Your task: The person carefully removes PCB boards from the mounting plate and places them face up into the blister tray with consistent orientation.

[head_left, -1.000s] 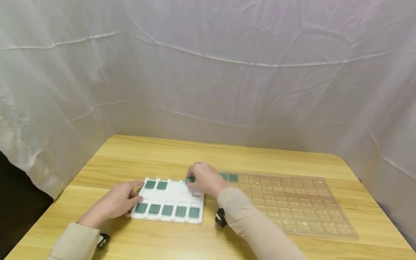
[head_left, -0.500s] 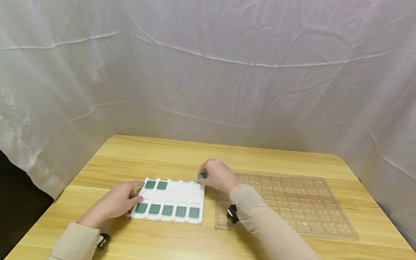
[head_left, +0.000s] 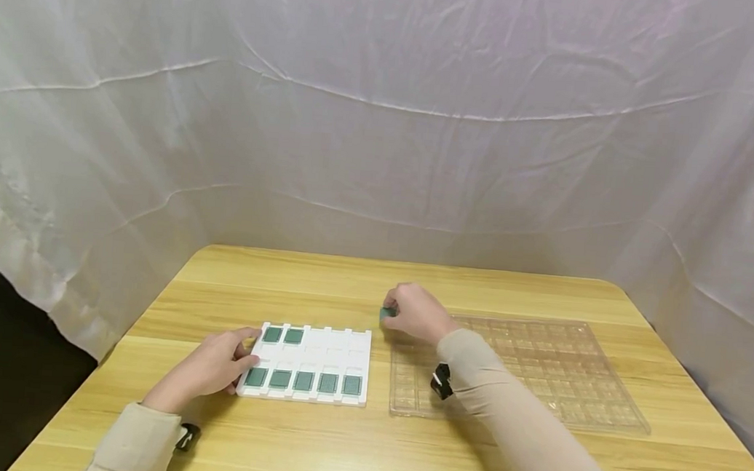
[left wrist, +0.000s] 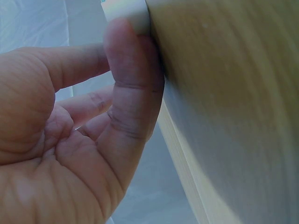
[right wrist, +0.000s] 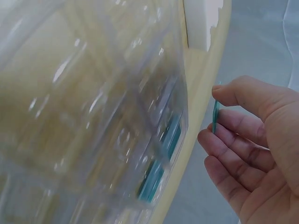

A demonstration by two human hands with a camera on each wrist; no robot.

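Observation:
My right hand pinches a thin, square green chip above the clear tray's far left corner. In the right wrist view the chip is seen edge-on between thumb and fingers. My left hand holds the left edge of a white tray, thumb and index finger apart along it. The white tray has two rows of slots. Its near row carries several green chips, and two more chips lie at the left of the far row. Teal pieces lie in the clear tray's corner.
A transparent tray with many compartments lies flat on the wooden table, right of the white tray. My right forearm crosses over it. A pale curtain hangs behind the table and at both sides.
My right hand has moved right and slightly away with the green chip, from over the white tray's far row to the clear tray's far left corner. My left hand has stayed put.

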